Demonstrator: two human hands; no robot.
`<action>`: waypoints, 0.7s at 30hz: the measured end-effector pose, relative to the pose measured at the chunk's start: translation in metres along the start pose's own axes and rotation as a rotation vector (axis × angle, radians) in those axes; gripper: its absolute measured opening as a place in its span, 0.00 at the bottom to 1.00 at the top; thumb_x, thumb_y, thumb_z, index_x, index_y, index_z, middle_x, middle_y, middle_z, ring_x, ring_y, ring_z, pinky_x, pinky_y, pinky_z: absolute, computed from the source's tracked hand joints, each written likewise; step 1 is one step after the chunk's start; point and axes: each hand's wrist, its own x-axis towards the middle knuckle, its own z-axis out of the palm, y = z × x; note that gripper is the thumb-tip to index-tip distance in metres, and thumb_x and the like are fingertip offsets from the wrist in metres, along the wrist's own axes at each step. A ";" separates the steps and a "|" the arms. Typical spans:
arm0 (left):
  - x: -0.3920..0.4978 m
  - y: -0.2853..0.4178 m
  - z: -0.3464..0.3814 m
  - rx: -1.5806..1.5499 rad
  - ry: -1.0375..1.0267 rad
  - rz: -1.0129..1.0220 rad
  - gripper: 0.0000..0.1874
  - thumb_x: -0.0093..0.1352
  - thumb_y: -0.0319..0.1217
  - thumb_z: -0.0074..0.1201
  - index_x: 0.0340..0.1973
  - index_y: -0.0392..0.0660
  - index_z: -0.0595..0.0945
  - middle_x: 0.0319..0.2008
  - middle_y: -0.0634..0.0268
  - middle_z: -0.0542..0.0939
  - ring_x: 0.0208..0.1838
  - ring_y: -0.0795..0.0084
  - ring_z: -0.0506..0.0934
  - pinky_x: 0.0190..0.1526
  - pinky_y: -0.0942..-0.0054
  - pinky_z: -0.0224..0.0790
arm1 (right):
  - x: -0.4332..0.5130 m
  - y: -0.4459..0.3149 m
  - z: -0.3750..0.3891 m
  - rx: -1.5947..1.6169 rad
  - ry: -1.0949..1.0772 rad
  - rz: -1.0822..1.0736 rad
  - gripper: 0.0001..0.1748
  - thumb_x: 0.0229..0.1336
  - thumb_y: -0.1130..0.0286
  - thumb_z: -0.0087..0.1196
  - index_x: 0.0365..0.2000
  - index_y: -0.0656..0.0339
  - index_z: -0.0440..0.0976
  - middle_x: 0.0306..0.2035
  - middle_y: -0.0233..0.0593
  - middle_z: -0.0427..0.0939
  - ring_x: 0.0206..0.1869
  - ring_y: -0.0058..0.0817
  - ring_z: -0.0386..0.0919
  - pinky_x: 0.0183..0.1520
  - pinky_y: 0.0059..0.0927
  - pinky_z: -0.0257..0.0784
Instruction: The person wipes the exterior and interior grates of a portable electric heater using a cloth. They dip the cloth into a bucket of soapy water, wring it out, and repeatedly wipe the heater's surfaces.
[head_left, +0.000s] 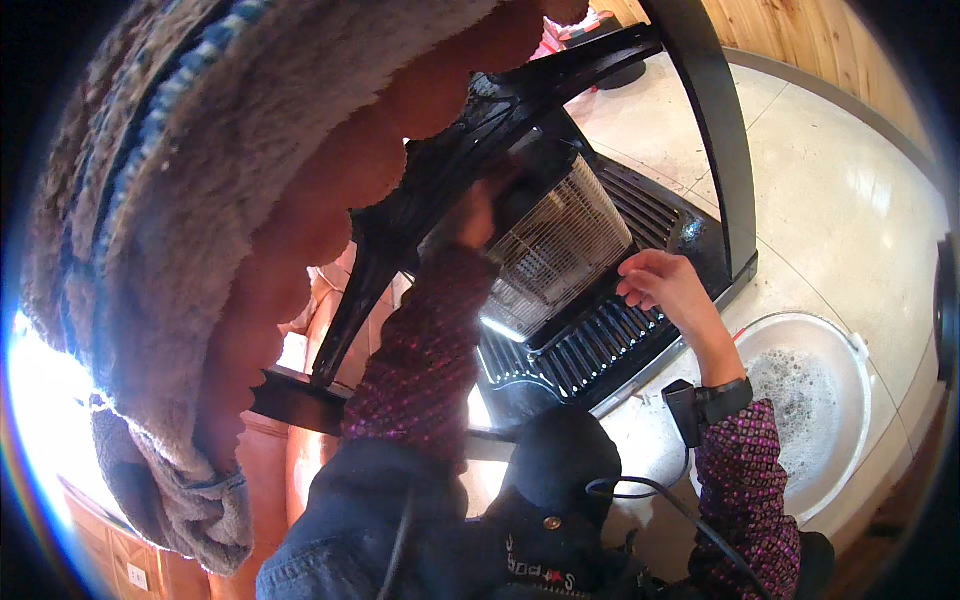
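Observation:
Before me stands a black-framed heater with a wire mesh grille (559, 251) set over a slotted black base (600, 345). Wet spots glint along the slats. My left hand (474, 214) reaches under a dark frame bar, beside the grille's left side; shadow hides its fingers and anything in them. My right hand (664, 285) hovers by the grille's right corner, above the slats, with fingers loosely bent and nothing visible in them. Whether its fingertips touch the heater cannot be made out.
A white basin (847, 465) of sudsy water sits on the tiled floor (847, 195) at right. Black legs and bars (731, 150) surround the heater. A thick fleecy cover (217, 187) hangs over the tabletop's reddish edge (315, 195) at left. A cable (660, 487) trails near my right arm.

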 end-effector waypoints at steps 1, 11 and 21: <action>-0.012 -0.011 -0.013 -0.019 -0.002 -0.132 0.16 0.67 0.35 0.46 0.50 0.58 0.78 0.57 0.52 0.70 0.54 0.50 0.72 0.51 0.57 0.67 | -0.002 -0.002 -0.002 0.001 0.008 -0.005 0.08 0.56 0.75 0.48 0.35 0.65 0.75 0.28 0.35 0.80 0.26 0.17 0.75 0.29 0.16 0.66; -0.108 -0.053 -0.066 0.310 0.386 -0.362 0.13 0.67 0.37 0.44 0.44 0.52 0.79 0.50 0.54 0.75 0.49 0.50 0.75 0.47 0.59 0.68 | -0.002 -0.008 -0.016 0.027 0.016 -0.021 0.08 0.58 0.73 0.47 0.36 0.64 0.74 0.28 0.35 0.79 0.27 0.17 0.75 0.30 0.16 0.67; -0.049 -0.021 -0.025 0.853 0.136 0.122 0.10 0.68 0.35 0.46 0.41 0.50 0.80 0.44 0.52 0.76 0.43 0.50 0.77 0.42 0.55 0.70 | 0.011 0.013 0.001 0.098 0.031 0.033 0.08 0.58 0.73 0.48 0.35 0.63 0.75 0.28 0.35 0.80 0.26 0.17 0.75 0.30 0.18 0.66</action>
